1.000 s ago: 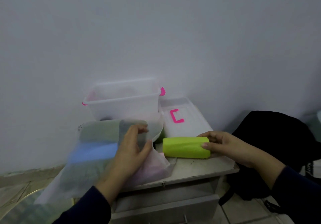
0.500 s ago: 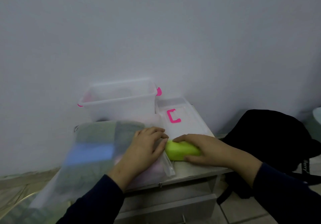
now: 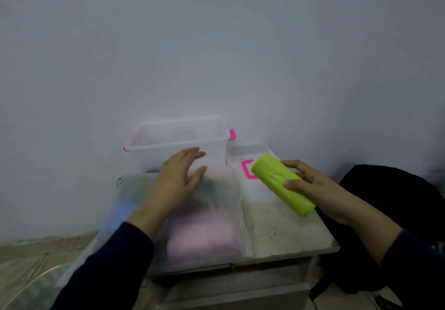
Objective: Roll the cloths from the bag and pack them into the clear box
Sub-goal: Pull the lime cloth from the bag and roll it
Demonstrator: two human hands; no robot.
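1. Progress is judged as early: one cloth is rolled and not yet packed, and several more wait in the bag.

2. Cabinet top point(image 3: 289, 232), under both hands, carries everything of the task; bare worn surface is seen just below the right hand.

3. Bag point(image 3: 216, 213), translucent, lies flat under the left hand and reaches toward the person. A pink cloth point(image 3: 199, 237) is seen through it near the left wrist, and a blue cloth point(image 3: 120, 213) further to the left of that wrist. These are not rolled, so most of the work is left.

4. Clear box point(image 3: 178, 141) stands just beyond the fingertips of the left hand, open at the top, with pink latches at its sides. Something pale is seen faintly through its wall; it cannot be told if cloths are already packed inside.

5. Lid point(image 3: 250, 165) with a pink handle lies beyond the right hand, beside the box.

6. Green roll point(image 3: 281, 184) is finished and is held above the lid, tilted, well apart from the box opening.

7. Left hand point(image 3: 178, 179) is released, with fingers spread flat over the bag.

8. Right hand point(image 3: 310, 184) is grasping the green roll, thumb in front and fingers behind it.
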